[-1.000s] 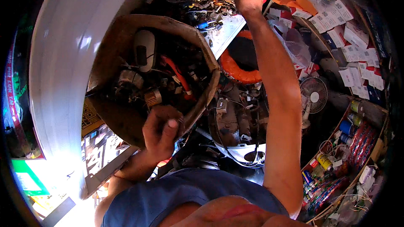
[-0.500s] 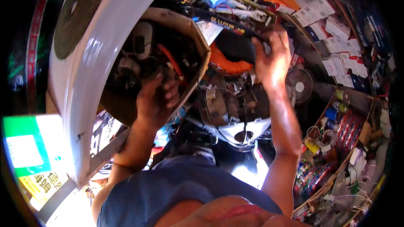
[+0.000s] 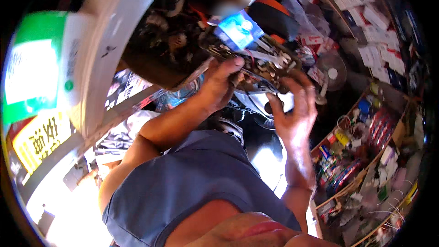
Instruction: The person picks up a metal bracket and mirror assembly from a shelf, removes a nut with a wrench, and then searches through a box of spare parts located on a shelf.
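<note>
A load of loose tools and small metal parts, apparently in a shallow tray (image 3: pixel 261 77), sits between my two hands in front of my chest. On top lie a blue-and-white packet (image 3: pixel 240 29) and a silver wrench (image 3: pixel 267 57). My left hand (image 3: pixel 217 87) is closed at the tray's left near side, thumb on top. At the right near side, my right hand (image 3: pixel 297 107) curls around the edge, thumb and fingers bent. Most of the tray's walls are hidden by its contents and my hands.
A large cardboard box (image 3: pixel 176 83) of dark parts lies at the left, beside a white curved panel (image 3: pixel 105 55). Behind the tray is an orange-and-black object (image 3: pixel 276 13). To the right are a small fan (image 3: pixel 333 73), several white cards (image 3: pixel 379 55) and a divided bin (image 3: pixel 347 226) of small goods.
The tray, with its packet and wrench, has come nearer to me, and my right hand came with it. My left hand has moved from over the cardboard box to the tray. The view has shifted.
</note>
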### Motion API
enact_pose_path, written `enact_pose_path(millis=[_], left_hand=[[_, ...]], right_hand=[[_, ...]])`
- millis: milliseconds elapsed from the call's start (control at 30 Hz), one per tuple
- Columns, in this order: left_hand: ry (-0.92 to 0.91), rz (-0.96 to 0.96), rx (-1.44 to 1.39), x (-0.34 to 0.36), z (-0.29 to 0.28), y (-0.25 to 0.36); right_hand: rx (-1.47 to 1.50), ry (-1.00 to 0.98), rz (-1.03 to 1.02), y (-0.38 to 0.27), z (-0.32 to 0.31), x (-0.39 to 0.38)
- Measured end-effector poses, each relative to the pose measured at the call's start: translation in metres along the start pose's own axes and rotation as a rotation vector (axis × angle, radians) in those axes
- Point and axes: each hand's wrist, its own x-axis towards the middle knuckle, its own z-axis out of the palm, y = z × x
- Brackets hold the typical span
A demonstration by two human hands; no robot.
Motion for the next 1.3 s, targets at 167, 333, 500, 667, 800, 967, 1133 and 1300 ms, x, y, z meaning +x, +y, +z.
enact_pose_path(millis=[167, 333, 500, 667, 800, 967, 1133, 1300], left_hand=[[-0.014, 0.037, -0.007, -0.031, -0.017, -0.009], [0.004, 0.113, 0.093, -0.051, -0.027, -0.023], [0.015, 0.082, 0.104, -0.047, -0.037, -0.015], [0.035, 0.082, 0.078, -0.035, -0.035, 0.016], [0.079, 0.246, 0.097, -0.026, -0.036, 0.039], [0.092, 0.260, 0.193, -0.005, -0.070, 0.046], [0.032, 0.146, 0.084, 0.008, -0.092, 0.051], [0.130, 0.094, -0.033, -0.011, -0.097, 0.048]], right_hand=[[-0.159, 0.057, -0.213, -0.050, -0.006, 0.034], [-0.253, -0.372, -0.262, -0.076, 0.030, 0.062], [-0.071, -0.392, -0.307, -0.063, 0.037, 0.075], [0.448, -0.240, -0.265, -0.040, 0.030, 0.108], [0.715, 0.048, 0.017, 0.002, 0.023, 0.169], [0.837, 0.193, 0.085, 0.154, 0.106, 0.300], [0.484, 0.352, -0.148, 0.243, 0.227, 0.465], [-0.307, 0.444, -0.260, 0.203, 0.292, 0.519]])
